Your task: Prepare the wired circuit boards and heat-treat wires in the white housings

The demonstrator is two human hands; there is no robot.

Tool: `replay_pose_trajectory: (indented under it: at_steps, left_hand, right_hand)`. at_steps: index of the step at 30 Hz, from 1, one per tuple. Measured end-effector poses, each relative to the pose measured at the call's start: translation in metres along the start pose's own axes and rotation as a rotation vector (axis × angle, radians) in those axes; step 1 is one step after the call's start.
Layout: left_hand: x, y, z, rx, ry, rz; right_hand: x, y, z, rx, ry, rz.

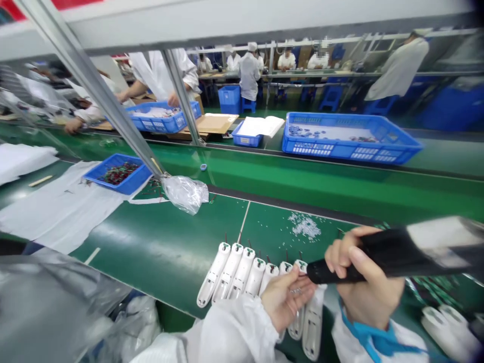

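Note:
White elongated plastic housings (215, 276) lie side by side on the green table, with small green parts and thin wires at their upper ends. My right hand (359, 267) is wrapped round a black cylindrical tool (393, 252), whose narrow tip points left at the top of a housing near the right of the row. Palm up over the row, my left hand (289, 297) has its thumb and fingertips beside the tool tip. Small metallic bits, too small to name, show on its fingers. A pile of tiny white pieces (305, 226) lies beyond the hands.
A blue tray of wires (120, 174) and a clear plastic bag (186, 193) sit at the left. More white housings (449, 327) and green wires (438, 291) are at the right. Across the green belt (242, 174) stands a large blue crate (351, 146); co-workers are beyond.

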State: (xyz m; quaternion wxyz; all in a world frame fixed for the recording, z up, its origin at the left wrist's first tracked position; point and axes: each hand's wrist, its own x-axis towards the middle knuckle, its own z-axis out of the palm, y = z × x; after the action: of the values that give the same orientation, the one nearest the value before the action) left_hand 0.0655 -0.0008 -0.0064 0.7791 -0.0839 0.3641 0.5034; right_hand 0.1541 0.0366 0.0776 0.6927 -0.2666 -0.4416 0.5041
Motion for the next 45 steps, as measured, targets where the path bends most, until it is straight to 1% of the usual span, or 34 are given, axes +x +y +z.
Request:
replay_pose_trajectory:
  at_steps: [10, 15, 21, 27, 32, 33, 39, 42, 45]
  left_hand:
    - [-0.005, 0.006, 0.009, 0.039, 0.04, -0.006]
    - [-0.005, 0.007, 0.009, 0.047, 0.049, -0.022]
    - [-0.004, 0.007, 0.008, 0.047, 0.033, -0.008]
    - [-0.002, 0.006, 0.007, 0.08, 0.034, -0.043]
    - [-0.002, 0.007, 0.002, 0.084, -0.077, -0.072]
    - [-0.003, 0.007, 0.0, 0.078, -0.075, -0.079]
    - [-0.002, 0.005, -0.013, 0.089, 0.03, -0.089]
    - [-0.002, 0.002, -0.015, 0.123, 0.051, -0.082]
    - [-0.004, 0.001, -0.014, 0.154, 0.046, -0.057]
  right_hand:
    - [-0.002, 0.001, 0.001, -0.042, -0.011, -0.066]
    - [-0.003, 0.002, 0.0, -0.081, -0.005, -0.063]
    - [-0.002, 0.004, -0.001, -0.058, -0.006, -0.085]
    - [-0.003, 0.008, -0.001, -0.086, 0.005, -0.064]
    - [0.007, 0.021, -0.007, -0.116, 0.018, -0.065]
    - [0.011, 0.026, -0.009, -0.131, 0.032, -0.065]
    - [0.035, 0.053, -0.021, -0.172, 0.087, -0.02]
    - [0.039, 0.06, -0.024, -0.177, 0.101, 0.0]
    - [0.04, 0.062, -0.024, -0.195, 0.107, 0.024]
